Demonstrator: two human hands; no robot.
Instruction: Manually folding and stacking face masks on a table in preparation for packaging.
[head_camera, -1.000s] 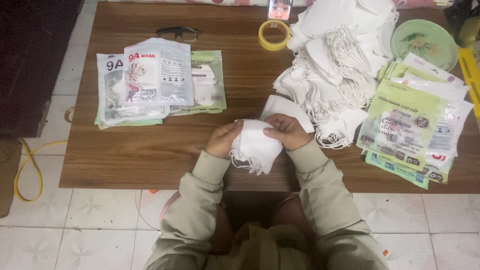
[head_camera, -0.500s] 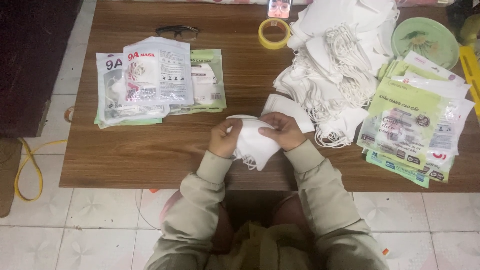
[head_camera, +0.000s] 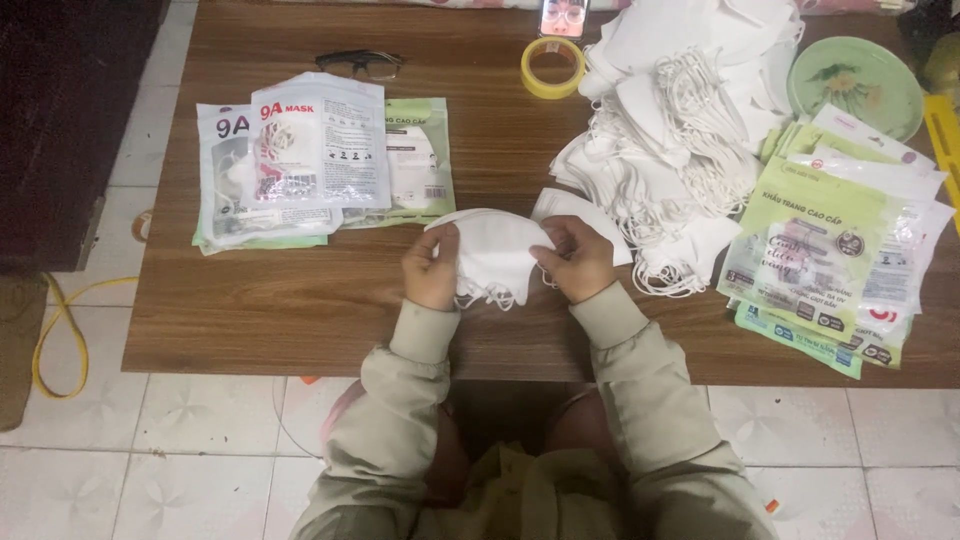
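Both my hands hold a small stack of folded white face masks (head_camera: 492, 252) just above the wooden table (head_camera: 300, 310). My left hand (head_camera: 431, 270) grips the stack's left edge and my right hand (head_camera: 577, 258) grips its right edge. White ear loops hang from the bottom of the stack. Another flat white mask (head_camera: 580, 207) lies on the table right behind my right hand.
A big heap of loose white masks (head_camera: 680, 110) fills the back right. Printed empty packets (head_camera: 820, 250) are piled at the right, filled packets (head_camera: 310, 160) at the left. Glasses (head_camera: 362, 64), a yellow tape roll (head_camera: 552, 68), a phone and a green plate (head_camera: 856, 84) sit along the far edge.
My hands have lifted the stack of masks a little further up and away from the table's near edge, and squared it between them.
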